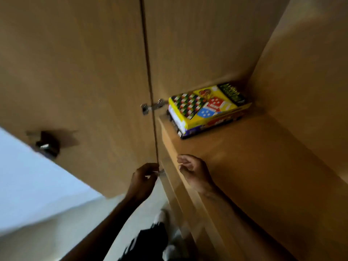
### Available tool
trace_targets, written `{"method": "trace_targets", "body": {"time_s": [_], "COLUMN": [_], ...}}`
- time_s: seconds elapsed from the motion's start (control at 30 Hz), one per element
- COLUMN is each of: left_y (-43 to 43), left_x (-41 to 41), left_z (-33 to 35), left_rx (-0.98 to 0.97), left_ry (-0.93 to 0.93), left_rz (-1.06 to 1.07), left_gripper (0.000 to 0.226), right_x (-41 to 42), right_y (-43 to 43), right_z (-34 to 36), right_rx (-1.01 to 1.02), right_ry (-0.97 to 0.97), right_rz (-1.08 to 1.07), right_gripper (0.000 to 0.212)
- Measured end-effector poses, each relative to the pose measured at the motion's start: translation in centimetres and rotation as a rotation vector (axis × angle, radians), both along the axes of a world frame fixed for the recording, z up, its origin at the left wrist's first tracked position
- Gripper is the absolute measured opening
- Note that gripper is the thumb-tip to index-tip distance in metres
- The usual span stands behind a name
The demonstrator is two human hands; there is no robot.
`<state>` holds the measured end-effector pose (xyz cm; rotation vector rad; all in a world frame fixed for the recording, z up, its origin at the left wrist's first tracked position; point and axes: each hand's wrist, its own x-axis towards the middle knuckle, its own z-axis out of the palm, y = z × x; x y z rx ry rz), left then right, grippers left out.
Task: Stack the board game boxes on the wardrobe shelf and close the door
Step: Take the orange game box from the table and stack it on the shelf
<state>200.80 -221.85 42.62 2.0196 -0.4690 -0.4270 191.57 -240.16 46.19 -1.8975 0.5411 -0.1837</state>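
A wooden wardrobe interior fills the view, with a pale floor and a light-coloured surface seen at lower left. The left hand (146, 176) is curled at the free edge of the open door (75, 81), its fingers drawn together as if pinching that edge or something small beside it; the blur does not allow the contact to be confirmed. The right hand (190, 170) is loosely curled at the front lip of the shelf (244, 157), holding nothing. Its fingers are bent inward rather than spread.

Further in, the board game boxes (207, 110) are seen stacked towards the back of the shelf: a yellow box with dice and a chequered pattern lies flat on top of a darker one, close to the rear corner and near the metal hinge (152, 106). A dark knob (47, 144) is seen on the door's face, well apart from both hands.

The boxes are judged to be light, stiff cardboard with smooth printed lids, so they would be best gripped by the long sides from beneath to keep the lids from sliding off. With the stack apparently in place, the door is judged to be the remaining item. It is rigid, swings on its hinge, and would be taken by its free edge or knob, with the right hand cleared from the shelf lip first.
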Motion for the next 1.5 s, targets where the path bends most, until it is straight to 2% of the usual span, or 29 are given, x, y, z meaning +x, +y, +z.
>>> {"method": "trace_targets", "body": {"time_s": [0.07, 0.3, 0.5, 0.8, 1.2, 1.5], "left_y": [2.6, 16.3, 29.6, 49.3, 69.4, 84.0], "left_x": [-1.8, -9.0, -13.5, -21.3, -40.0, -57.2], "left_z": [-0.6, -2.4, -2.7, -2.7, -3.2, -3.2], "left_rx": [-0.008, -0.027, -0.115, -0.130, -0.335, -0.346], "left_ry": [0.049, 0.206, 0.216, 0.184, 0.194, 0.208], "left_rz": [0.083, 0.470, 0.789, 1.098, 1.844, 2.293], "left_gripper": [0.026, 0.027, 0.027, 0.025, 0.025, 0.023], "right_x": [-0.4, -0.4, 1.4, 0.7, -9.1, -25.7], "right_y": [1.9, 12.9, 27.0, 50.5, 83.1, 108.6], "right_z": [-0.8, -4.6, -4.7, -5.1, -5.2, -5.3], "right_rx": [0.037, 0.066, 0.071, 0.007, -0.117, -0.187], "right_ry": [0.012, 0.140, 0.199, 0.221, 0.259, 0.271], "right_rz": [0.019, 0.330, 0.631, 1.014, 1.703, 2.162], "right_gripper": [0.032, 0.026, 0.022, 0.019, 0.020, 0.019]}}
